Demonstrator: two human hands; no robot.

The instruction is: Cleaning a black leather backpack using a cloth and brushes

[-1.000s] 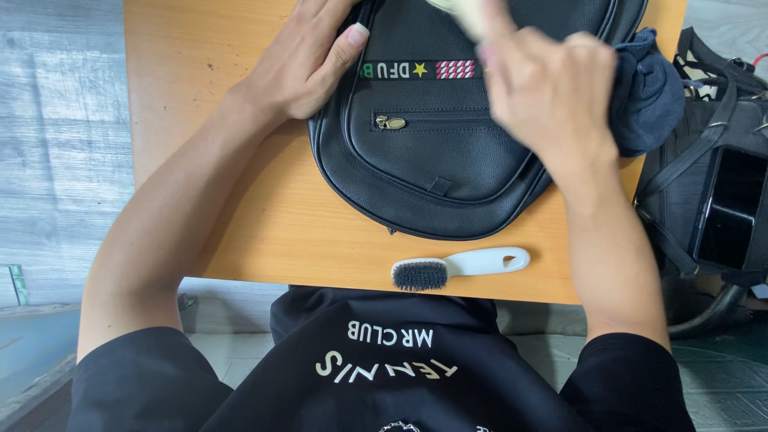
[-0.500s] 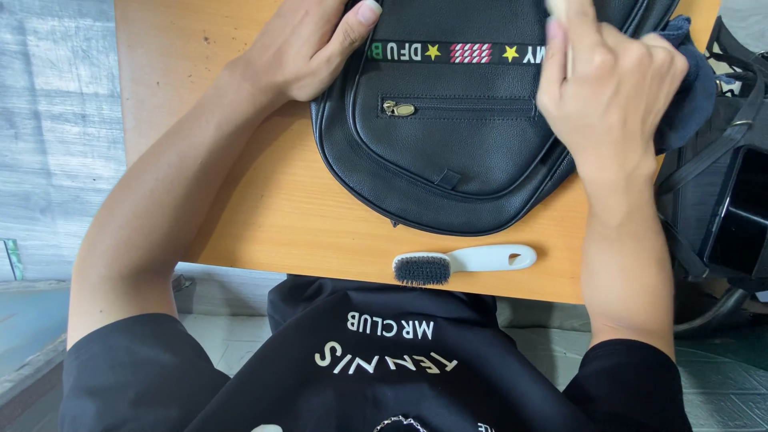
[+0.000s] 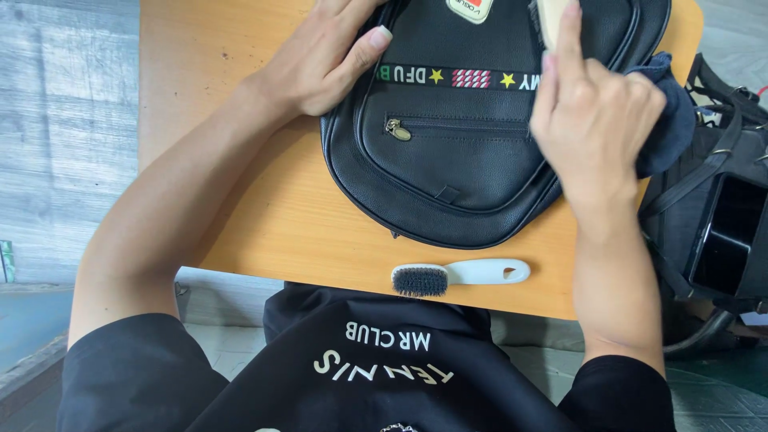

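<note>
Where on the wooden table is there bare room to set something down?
Bare wood lies on the table left of the black bag, beyond the left hand, and in a strip between bag and white-handled brush. The right side is crowded: right hand, dark blue cloth, bag edge.

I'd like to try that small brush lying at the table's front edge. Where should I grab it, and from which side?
Probably by the white handle, coming from above on the right. The brush lies flat along the table edge, dark bristles at its left end, the slim handle pointing right with bare wood around it. The right hand is on that side, though busy at the black bag.
</note>
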